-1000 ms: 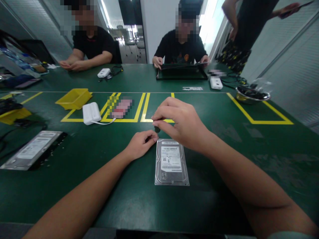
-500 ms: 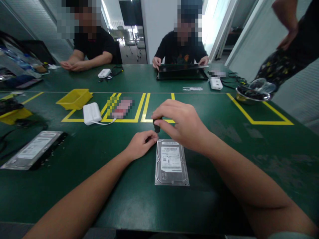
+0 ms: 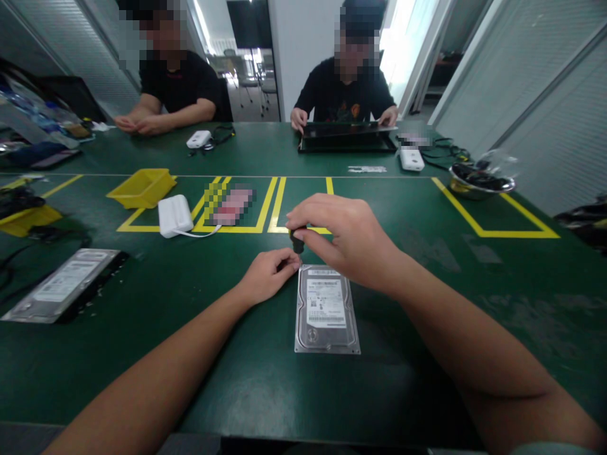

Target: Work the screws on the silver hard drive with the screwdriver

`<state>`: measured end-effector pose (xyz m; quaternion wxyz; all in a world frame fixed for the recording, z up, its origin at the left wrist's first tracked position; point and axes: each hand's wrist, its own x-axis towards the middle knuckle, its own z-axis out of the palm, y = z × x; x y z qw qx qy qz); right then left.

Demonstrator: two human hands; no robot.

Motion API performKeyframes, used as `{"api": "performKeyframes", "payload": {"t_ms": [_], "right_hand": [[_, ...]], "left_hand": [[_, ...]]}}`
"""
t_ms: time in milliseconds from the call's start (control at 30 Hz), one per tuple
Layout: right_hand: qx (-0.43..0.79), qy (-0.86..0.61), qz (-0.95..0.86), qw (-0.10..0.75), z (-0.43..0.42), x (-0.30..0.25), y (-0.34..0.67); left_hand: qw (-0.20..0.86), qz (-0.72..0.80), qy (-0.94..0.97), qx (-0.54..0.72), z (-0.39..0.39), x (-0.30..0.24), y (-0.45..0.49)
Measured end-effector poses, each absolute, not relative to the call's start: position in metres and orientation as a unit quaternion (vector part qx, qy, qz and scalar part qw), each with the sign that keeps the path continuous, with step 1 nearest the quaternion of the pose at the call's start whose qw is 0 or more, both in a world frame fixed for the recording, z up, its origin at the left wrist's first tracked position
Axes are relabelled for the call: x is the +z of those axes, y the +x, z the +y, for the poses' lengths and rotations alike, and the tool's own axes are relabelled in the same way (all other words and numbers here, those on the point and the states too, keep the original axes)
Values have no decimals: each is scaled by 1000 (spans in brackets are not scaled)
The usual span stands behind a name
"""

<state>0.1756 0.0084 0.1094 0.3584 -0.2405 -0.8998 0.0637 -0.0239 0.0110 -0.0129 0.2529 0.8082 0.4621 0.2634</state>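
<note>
A silver hard drive (image 3: 326, 309) lies flat on the green table, label side up. My right hand (image 3: 348, 237) is closed around the dark handle of a screwdriver (image 3: 298, 243), held upright with its tip down at the drive's far left corner. At that same corner my left hand (image 3: 270, 275) is closed, thumb and fingertips pinched together beside the screwdriver's tip. What lies between those fingertips, if anything, is too small to make out.
A second hard drive (image 3: 66, 284) lies at the left with small bits beside it. Beyond my hands are a yellow bin (image 3: 142, 188), a white power bank (image 3: 174, 216) and, far right, a metal bowl (image 3: 481, 183). Two people sit opposite, one holding a dark panel (image 3: 346, 136).
My right hand has dipped slightly on the screwdriver handle. My left hand and the hard drive stay in place. The person standing at the far right has left the view.
</note>
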Motion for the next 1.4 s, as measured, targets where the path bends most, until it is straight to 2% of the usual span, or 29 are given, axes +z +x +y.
{"api": "performKeyframes", "payload": {"t_ms": [1400], "right_hand": [[86,-246,-910,321,7,109,177]], "left_hand": [[243,472,806,260,11,-13,-23]]}}
